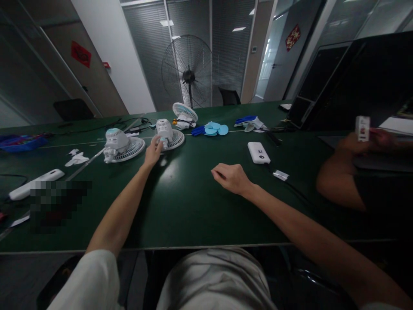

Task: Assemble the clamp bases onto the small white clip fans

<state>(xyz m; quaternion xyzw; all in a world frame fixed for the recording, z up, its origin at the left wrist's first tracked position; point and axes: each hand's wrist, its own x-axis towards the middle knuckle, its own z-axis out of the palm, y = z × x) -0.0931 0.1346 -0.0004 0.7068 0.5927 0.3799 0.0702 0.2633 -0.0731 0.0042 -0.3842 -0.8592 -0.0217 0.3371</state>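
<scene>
My left hand (154,151) reaches forward and its fingers close on the near side of a small white fan (164,127), by a light blue part. That fan lies face down, its round grille (177,139) flat on the table. Left of it, a second white fan (116,140) with a light blue top lies face down too. My right hand (232,177) rests on the green table, fingers curled in a loose fist, and nothing shows in it. A white power bank (258,153) with a dark cable lies just beyond it, to the right.
Behind are a third white fan (185,115), light blue discs (215,128) and blue-and-white gloves (250,122). A white oblong device (37,184), paper scraps (76,158) and a blue tray (22,143) lie left. At right, another person's hands (351,142) hold a small white box (362,128).
</scene>
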